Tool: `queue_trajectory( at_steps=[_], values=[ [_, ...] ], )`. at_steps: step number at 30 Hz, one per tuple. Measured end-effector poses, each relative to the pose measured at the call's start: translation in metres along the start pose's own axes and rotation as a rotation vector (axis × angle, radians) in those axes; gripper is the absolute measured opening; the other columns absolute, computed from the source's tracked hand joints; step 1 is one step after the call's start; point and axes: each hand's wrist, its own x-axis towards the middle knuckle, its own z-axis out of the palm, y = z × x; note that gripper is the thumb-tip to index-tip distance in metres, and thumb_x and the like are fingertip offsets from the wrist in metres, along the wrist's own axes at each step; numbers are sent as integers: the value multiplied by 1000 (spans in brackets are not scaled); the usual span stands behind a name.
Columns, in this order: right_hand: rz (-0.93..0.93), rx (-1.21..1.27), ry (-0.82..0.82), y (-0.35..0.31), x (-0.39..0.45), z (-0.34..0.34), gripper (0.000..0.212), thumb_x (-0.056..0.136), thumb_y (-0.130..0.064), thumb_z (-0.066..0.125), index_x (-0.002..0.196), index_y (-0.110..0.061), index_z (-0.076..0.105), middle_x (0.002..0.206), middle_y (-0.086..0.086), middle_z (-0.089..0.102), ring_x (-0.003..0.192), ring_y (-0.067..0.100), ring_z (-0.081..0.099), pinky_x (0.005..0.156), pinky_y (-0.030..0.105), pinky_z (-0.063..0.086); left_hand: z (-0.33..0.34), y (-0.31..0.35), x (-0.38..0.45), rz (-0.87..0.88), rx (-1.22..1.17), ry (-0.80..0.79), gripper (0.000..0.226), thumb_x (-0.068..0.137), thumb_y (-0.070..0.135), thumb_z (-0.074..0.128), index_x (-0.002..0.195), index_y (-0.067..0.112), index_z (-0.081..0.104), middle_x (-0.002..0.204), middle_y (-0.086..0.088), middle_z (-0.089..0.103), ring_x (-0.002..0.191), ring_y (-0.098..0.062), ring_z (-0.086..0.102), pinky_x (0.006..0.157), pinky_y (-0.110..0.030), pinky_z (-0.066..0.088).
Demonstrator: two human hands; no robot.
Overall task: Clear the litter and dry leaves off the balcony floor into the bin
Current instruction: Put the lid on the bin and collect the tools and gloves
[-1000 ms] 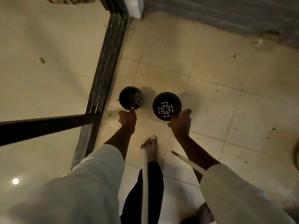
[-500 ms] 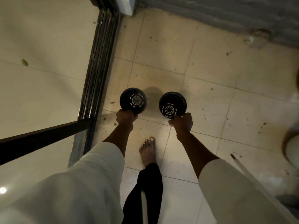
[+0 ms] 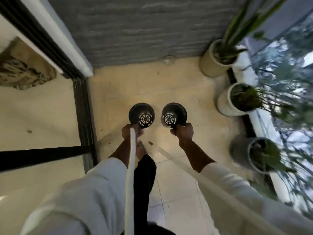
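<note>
Viewed from above: two white sleeves reach forward over a pale tiled balcony floor (image 3: 194, 99). White drawstring cords (image 3: 130, 167) dangle in front of the arms. The left hand (image 3: 131, 134) grips the rim of a small black plastic pot (image 3: 142, 115); the right hand (image 3: 183, 133) grips a matching pot (image 3: 174, 115) just right of it. Both pots look empty, their slotted bases showing light through. A small brown scrap (image 3: 150, 142) lies on the floor just nearer than the pots, between the wrists; dark specks dot the tiles. Right of the pots, three planters (image 3: 221, 102) hold green plants. Beyond the pots stands a grey wall (image 3: 144, 31).
</note>
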Motion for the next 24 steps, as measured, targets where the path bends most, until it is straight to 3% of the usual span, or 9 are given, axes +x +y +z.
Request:
queue_trajectory(
  at_steps=[2,5,10,12,15,17,19,21,24],
  values=[
    [-21,55,46,6,-54,-54,47,56,-14,68,99,5,67,86,18,73,67,29,73,57,33,60,10,-10,-64,42,38,-54,18,91,15,60,79,4,65,54,-3,68,57,-20,68,72,-38,61],
    [-40,136,154,31,-146,-135,20,78,1,67,97,8,65,80,14,70,42,5,63,38,14,43,23,-48,-160,133,113,-125,12,89,12,63,87,1,67,65,-10,70,58,-24,67,66,-37,60],
    [10,388,287,129,-262,-252,11,90,-2,55,101,0,58,84,17,65,61,19,66,56,25,55,46,-128,-294,198,242,-274,8,87,8,66,82,2,64,67,-13,66,50,-23,62,60,-33,57],
    [44,472,380,183,-296,-289,8,86,-8,57,92,-4,57,83,15,66,65,21,66,61,31,58,57,-166,-339,218,340,-326,8,84,7,70,83,1,65,66,-16,67,51,-25,63,63,-36,60],
    [129,569,568,261,-326,-329,38,54,-26,71,86,-10,58,91,17,71,74,28,67,65,36,61,71,-220,-388,226,443,-401,9,82,5,70,84,-2,66,66,-19,66,54,-28,64,71,-43,61],
    [172,658,657,279,-380,-355,38,59,-12,79,89,-5,58,84,14,66,67,21,59,43,15,49,84,-256,-420,261,546,-464,11,83,6,69,84,-5,67,62,-18,65,50,-27,61,66,-41,59],
    [224,761,702,305,-413,-377,34,70,2,78,99,0,59,88,11,63,65,15,54,31,10,34,97,-285,-447,306,656,-527,11,81,6,69,83,-5,67,54,-16,62,43,-24,56,58,-34,53],
    [261,819,757,338,-429,-396,40,71,2,79,106,1,60,96,12,65,69,16,56,35,11,36,113,-313,-471,302,746,-584,9,81,4,68,80,-5,65,51,-14,61,39,-23,54,52,-31,48],
    [334,849,818,374,-440,-427,49,66,-2,85,109,-1,60,104,12,68,84,21,61,56,22,48,142,-352,-498,309,839,-658,6,78,0,68,79,-4,64,61,-17,63,44,-24,56,52,-31,51]
  ],
)
